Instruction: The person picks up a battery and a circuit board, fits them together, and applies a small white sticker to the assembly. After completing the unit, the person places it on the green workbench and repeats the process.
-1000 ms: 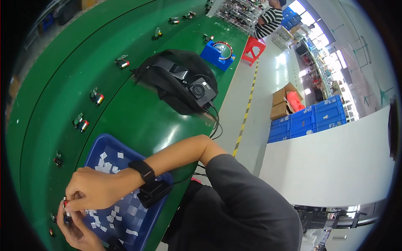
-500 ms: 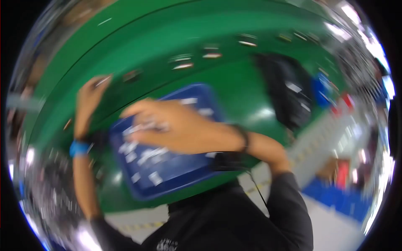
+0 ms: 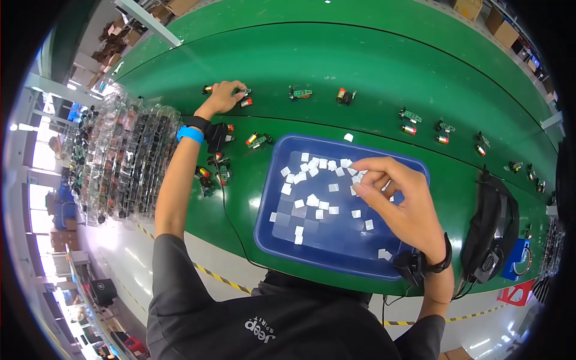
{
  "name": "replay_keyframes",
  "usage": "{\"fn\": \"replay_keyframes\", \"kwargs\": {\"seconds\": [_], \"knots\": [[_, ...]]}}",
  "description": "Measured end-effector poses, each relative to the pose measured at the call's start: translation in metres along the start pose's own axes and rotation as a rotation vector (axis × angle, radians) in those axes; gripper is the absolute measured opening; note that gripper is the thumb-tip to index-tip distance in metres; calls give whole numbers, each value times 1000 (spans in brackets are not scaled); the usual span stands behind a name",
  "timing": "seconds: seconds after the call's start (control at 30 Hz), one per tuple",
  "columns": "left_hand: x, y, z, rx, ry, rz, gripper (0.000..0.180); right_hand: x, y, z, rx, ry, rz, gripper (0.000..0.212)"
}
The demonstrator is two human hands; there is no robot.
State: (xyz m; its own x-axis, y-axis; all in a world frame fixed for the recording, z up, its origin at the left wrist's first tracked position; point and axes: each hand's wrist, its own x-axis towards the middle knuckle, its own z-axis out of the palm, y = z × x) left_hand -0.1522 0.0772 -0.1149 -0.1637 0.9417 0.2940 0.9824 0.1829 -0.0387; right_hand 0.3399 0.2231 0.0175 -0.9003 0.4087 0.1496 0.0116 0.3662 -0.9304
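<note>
On the green table beyond the tray, my left hand has its fingertips closed on a small green circuit board. A red battery lies just below those fingers. My right hand is over the right half of a blue tray, palm turned inward. Its thumb and index finger are apart, and I see nothing held between them. Many small white square pieces are scattered in the tray, some overlapping and some close to the right fingertips.
More circuit boards with batteries form a row along the table. Stacked clear plastic trays stand at the left. A black bag lies right of the blue tray. A dark cable runs down the table's left part.
The view has swung and become sharp. My right hand has shifted from the tray's left part to its right part. My left hand stays beyond the tray's far left corner.
</note>
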Motion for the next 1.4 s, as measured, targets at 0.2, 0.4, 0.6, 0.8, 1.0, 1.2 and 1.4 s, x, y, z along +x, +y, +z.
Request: {"fn": "replay_keyframes", "kwargs": {"seconds": [0.2,0.4,0.6,0.8,1.0,1.2,1.4], "knots": [[22,91,-73,-451,-263,-283,16,-3,6,-8,-57,19,-18,26],[33,261,-147,-780,-1,13,21,1,1,1,-393,256,-280,29],[34,316,-153,-886,71,212,43,3,14,-7,-639,355,-658,36],[36,321,-145,-1088,83,77,39,-3,17,-13,-609,385,-603,35],[35,312,-144,-894,61,205,31,-5,6,-14,-757,272,-691,37],[28,305,-132,-892,267,292,24,1,10,-9,-736,337,-676,33],[28,300,-120,-874,467,448,25,1,9,-10,-796,336,-618,29]]}}
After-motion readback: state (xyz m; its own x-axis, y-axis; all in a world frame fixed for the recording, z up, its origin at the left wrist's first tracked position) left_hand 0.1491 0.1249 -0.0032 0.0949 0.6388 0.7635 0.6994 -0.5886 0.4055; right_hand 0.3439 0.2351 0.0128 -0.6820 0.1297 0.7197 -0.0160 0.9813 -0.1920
